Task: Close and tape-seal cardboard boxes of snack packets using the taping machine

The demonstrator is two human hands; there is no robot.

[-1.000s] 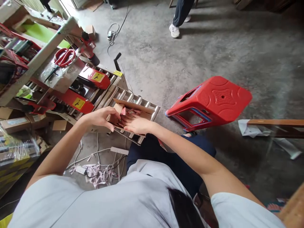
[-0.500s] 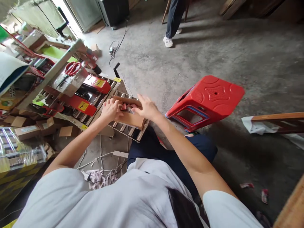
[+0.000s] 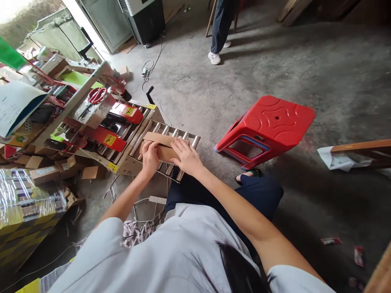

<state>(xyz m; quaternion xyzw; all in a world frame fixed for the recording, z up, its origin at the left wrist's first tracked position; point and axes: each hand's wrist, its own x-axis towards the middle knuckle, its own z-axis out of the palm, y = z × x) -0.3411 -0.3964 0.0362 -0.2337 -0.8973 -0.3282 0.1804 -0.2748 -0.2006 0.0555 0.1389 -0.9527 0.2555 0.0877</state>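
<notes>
A small brown cardboard box lies on the metal roller conveyor, its long flaps folded over so that its inside is hidden. At the box's left end, my left hand has its fingers bent around the edge, gripping it. My right hand lies on the flaps at the right end, fingers stretched out. Just left of the rollers stands the sealing machine with red guides and yellow labels.
A red plastic stool stands to the right. A person's legs are at the top. Cardboard boxes lie at the left, and red scissors rest on the machine. Cables and paper strips lie below it.
The box flaps have come down over the red and white packets that showed inside. My right hand has moved from the opening to flat on top. The view has shifted slightly.
</notes>
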